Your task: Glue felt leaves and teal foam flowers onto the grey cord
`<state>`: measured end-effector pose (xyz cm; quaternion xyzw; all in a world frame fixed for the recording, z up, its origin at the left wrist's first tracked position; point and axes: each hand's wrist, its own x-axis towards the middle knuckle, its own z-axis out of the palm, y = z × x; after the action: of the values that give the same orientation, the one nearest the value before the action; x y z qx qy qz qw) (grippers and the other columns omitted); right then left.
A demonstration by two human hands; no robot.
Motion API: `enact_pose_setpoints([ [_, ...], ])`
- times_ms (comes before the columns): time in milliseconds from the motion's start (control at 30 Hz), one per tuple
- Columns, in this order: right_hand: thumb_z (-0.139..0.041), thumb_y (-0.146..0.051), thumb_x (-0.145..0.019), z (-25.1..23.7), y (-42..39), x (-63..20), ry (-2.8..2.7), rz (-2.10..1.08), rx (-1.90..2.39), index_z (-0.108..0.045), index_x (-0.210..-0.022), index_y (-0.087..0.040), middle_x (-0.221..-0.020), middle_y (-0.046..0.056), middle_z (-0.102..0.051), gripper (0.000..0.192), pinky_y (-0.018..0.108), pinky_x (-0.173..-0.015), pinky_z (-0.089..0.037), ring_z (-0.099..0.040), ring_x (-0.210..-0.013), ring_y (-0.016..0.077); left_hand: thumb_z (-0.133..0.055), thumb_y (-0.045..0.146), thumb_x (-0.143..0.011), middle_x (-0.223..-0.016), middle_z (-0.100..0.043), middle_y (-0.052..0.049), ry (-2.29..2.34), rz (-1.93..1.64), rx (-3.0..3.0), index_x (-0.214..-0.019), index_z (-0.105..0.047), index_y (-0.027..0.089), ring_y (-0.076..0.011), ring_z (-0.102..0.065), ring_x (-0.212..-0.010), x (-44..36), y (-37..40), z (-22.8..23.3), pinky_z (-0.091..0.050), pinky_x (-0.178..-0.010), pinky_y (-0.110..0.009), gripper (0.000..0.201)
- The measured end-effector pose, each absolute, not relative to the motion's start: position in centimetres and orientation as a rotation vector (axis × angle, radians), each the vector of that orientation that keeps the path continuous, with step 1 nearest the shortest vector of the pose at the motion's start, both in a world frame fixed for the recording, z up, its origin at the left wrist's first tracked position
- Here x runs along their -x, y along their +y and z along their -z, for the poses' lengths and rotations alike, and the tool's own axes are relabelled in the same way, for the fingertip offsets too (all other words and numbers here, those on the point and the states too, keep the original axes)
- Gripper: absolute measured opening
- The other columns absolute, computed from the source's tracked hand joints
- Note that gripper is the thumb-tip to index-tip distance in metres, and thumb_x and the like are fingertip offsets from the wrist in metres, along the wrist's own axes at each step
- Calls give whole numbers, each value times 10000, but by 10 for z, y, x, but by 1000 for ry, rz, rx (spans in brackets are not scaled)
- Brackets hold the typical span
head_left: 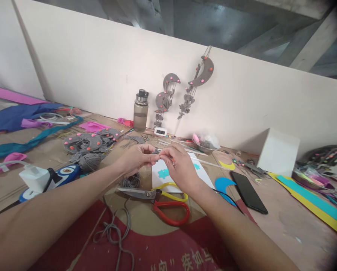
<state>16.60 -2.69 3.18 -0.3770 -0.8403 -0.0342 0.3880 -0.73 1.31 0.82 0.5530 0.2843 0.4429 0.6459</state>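
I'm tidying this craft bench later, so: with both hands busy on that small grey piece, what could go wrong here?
The left hand and right hand pinch a small grey piece above the scissors; a dropped forearm might catch the blades. The loose grey cord near the elbows could snag and drag things. The black phone lies beside the right forearm and might get nudged.

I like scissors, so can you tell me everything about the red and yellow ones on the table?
The scissors lie flat on the brown cardboard sheet, just below the two hands and touched by neither. The grey metal blades look shut and point left. The two handle loops differ: the bigger one is red and sits nearer the person, the thinner one is yellow and rests partly on a white card with turquoise shapes. The handles look like plastic. A grey cord lies loose beside them; whether it touches them is unclear.
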Motion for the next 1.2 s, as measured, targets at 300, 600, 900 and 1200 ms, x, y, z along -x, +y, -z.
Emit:
enact_pose_setpoints([
  [300,-460,-137,-839,-24,-24,-162,-2131,247,1065,-516,-856,-177,-890,78,-543,71,349,-777,-403,-486,-877,213,-819,267,-561,-600,-597,23,693,-1045,-1258,-739,-607,130,-65,-497,-518,5,13,-7,-366,-519,-209,308],
  [600,-442,-202,-911,-29,-29,-162,-2089,45,1011,-550,-875,-193,-867,47,-568,115,312,-740,-406,-506,-852,178,-787,281,-616,-634,-574,16,662,-1059,-1344,-709,-611,131,-63,-482,-541,9,17,-6,-356,-519,-199,249],
  [900,-510,-205,-880,-28,-25,-164,-2109,44,1014,-559,-885,-191,-856,45,-560,50,307,-707,-412,-511,-821,173,-786,292,-621,-656,-559,19,672,-1065,-1420,-733,-628,132,-63,-468,-552,10,20,-2,-357,-530,-206,251],
  [1200,-496,-132,-802,-24,-24,-161,-2132,75,1040,-525,-852,-187,-835,39,-535,79,307,-711,-404,-496,-814,178,-795,275,-599,-625,-571,15,683,-1050,-1401,-728,-617,131,-68,-483,-537,9,17,-4,-365,-520,-208,263],
])
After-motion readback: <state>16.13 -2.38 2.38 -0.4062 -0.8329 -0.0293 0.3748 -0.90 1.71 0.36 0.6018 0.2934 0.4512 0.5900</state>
